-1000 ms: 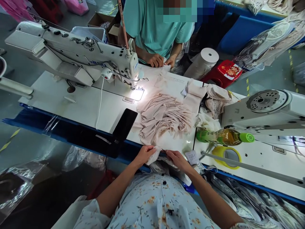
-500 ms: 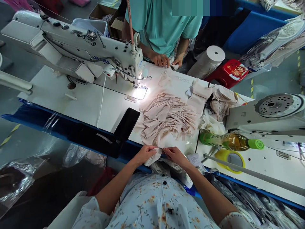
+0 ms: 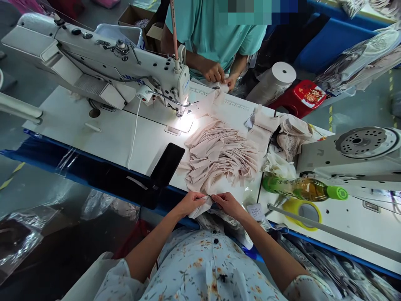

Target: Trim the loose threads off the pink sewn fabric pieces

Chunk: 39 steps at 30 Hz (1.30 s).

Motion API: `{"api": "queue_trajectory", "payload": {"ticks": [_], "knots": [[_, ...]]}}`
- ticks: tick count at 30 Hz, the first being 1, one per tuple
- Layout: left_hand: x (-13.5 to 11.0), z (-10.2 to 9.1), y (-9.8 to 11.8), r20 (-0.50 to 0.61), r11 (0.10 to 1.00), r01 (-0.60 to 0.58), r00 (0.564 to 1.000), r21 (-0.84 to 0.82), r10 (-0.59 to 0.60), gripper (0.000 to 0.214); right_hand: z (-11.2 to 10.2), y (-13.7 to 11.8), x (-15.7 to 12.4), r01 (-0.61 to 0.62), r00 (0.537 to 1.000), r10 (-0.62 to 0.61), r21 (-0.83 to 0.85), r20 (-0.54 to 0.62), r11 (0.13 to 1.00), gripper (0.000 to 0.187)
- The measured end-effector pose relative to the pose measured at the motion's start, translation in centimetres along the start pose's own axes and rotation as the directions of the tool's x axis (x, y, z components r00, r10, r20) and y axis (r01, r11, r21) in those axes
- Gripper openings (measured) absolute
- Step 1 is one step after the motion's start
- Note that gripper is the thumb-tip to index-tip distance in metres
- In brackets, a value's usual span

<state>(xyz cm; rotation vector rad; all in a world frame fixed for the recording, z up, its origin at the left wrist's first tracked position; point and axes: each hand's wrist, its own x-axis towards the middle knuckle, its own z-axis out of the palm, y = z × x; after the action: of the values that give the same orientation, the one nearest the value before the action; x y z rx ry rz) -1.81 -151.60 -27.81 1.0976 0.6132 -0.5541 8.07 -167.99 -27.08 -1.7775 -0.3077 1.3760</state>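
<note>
At the table's front edge my left hand [image 3: 191, 204] is closed, pinching a pale piece of fabric [image 3: 201, 210] that hangs below the fingers. Close beside it my right hand [image 3: 228, 204] is also closed, its fingertips almost meeting the left ones. A small dark thing shows at the right fingertips, too small to name. Just beyond both hands lies a spread heap of pale pink fabric pieces [image 3: 222, 154]. More pale fabric and lace hang between the table edge and my lap, partly hidden by my hands.
A sewing machine [image 3: 119, 62] with a lit needle area stands left, a black phone [image 3: 167, 164] in front. At right lie a bottle [image 3: 303, 188], yellow tape roll [image 3: 302, 213] and a metal rod [image 3: 332, 231]. Across the table, a co-worker's hands [image 3: 219, 75] hold pale fabric.
My right hand has shifted slightly left, closer to my left hand. Across the table, the co-worker's hands and the pale fabric in them have moved a little.
</note>
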Motion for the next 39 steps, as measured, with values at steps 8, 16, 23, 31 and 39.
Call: {"api": "queue_trajectory", "payload": {"ticks": [8,16,23,31,39], "knots": [[-0.2,-0.1,0.6,0.033,0.999,-0.021,0.999,0.04,0.019,0.033,0.2,0.6,0.3,0.008,0.999,-0.008,-0.001,-0.034,1.0,0.056],[-0.1,-0.5,0.8,0.114,0.973,-0.087,0.991,0.214,0.064,0.029,0.6,1.7,-0.4,-0.01,1.0,0.012,0.079,-0.024,0.997,0.063],[0.2,-0.2,1.2,0.15,0.954,-0.134,0.984,0.27,0.096,0.033,0.3,1.6,-0.5,0.007,1.0,-0.005,0.123,-0.015,0.992,0.064],[0.6,-0.7,0.4,0.136,0.959,-0.126,0.986,0.253,0.094,0.031,0.3,1.5,-0.1,0.025,1.0,-0.025,0.103,-0.003,0.994,0.061],[-0.9,-1.3,0.7,0.007,0.976,-0.061,0.998,0.21,0.061,0.031,0.1,1.7,-1.8,0.036,0.966,-0.025,0.037,-0.256,0.999,0.063]]}}
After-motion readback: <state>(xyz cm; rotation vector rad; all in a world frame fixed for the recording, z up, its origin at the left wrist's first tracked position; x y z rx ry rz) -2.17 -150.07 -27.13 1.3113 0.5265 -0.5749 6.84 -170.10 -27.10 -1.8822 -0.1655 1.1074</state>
